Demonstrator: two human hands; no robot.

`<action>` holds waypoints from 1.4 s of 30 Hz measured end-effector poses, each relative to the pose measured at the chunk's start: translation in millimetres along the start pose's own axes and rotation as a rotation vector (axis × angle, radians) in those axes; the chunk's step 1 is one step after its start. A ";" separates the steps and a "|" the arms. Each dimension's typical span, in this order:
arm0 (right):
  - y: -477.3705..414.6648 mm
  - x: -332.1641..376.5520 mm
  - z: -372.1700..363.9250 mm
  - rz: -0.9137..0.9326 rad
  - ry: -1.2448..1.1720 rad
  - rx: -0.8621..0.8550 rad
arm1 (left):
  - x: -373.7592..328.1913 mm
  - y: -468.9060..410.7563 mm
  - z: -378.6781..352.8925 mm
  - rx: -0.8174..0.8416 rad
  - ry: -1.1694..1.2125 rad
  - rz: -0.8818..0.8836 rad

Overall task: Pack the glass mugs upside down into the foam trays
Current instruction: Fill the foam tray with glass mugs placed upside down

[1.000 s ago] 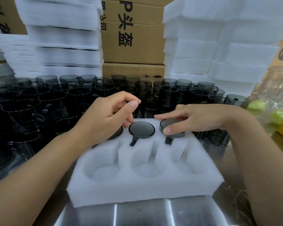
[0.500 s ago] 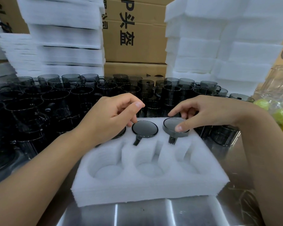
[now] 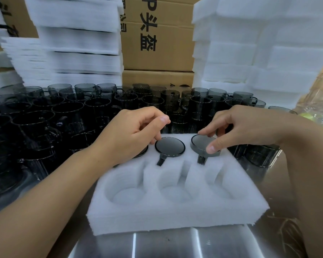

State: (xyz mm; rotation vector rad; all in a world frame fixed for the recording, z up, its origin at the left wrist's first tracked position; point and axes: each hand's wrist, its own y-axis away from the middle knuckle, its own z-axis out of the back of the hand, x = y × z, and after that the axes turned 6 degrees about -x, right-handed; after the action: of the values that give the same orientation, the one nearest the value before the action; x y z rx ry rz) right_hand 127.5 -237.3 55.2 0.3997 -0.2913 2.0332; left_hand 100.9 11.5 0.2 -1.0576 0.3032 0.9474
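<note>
One white foam tray (image 3: 175, 216): three inverted grey glass mugs (image 3: 169, 147) at 12 o'clock, three empty cavities (image 3: 128, 197) at 6. Right hand (image 3: 250, 127) pinches the 1 o'clock mug (image 3: 201, 144); left hand (image 3: 131, 135) curls loosely, grip indeterminate.

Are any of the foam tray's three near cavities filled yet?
No. All three near cavities of the foam tray are empty; only its far row holds inverted mugs.

Inverted smoky mugs (image 3: 170, 147) in foam tray (image 3: 175, 211)
</note>
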 end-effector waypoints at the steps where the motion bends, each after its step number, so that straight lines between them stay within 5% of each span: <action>1: -0.2 1.6 -0.9 -0.007 0.020 0.003 | 0.0 0.0 -0.1 0.002 0.002 0.000; 11: 3.2 17.0 -3.8 0.009 0.279 0.022 | 1.1 -0.6 -0.9 0.020 0.020 0.021; 23: -0.4 4.0 -9.5 0.006 0.035 -0.083 | 1.8 -0.7 -0.8 0.022 0.004 -0.001; 25: -4.6 1.2 -11.5 -0.009 -0.008 -0.194 | 2.2 -0.5 -0.9 0.021 0.000 -0.004; 31: -17.5 -18.5 -3.0 -0.217 0.018 -0.985 | 2.7 0.0 -0.4 0.021 -0.015 -0.008; 42: -24.4 -32.3 -10.9 -0.474 0.404 -0.870 | 1.9 0.3 0.6 0.019 -0.079 -0.012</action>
State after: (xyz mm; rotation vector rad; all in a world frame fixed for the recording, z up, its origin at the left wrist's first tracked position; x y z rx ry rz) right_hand 161.6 -247.7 33.3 -0.4438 -0.7063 1.3130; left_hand 101.6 13.1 -0.9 -1.0010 0.2398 0.9708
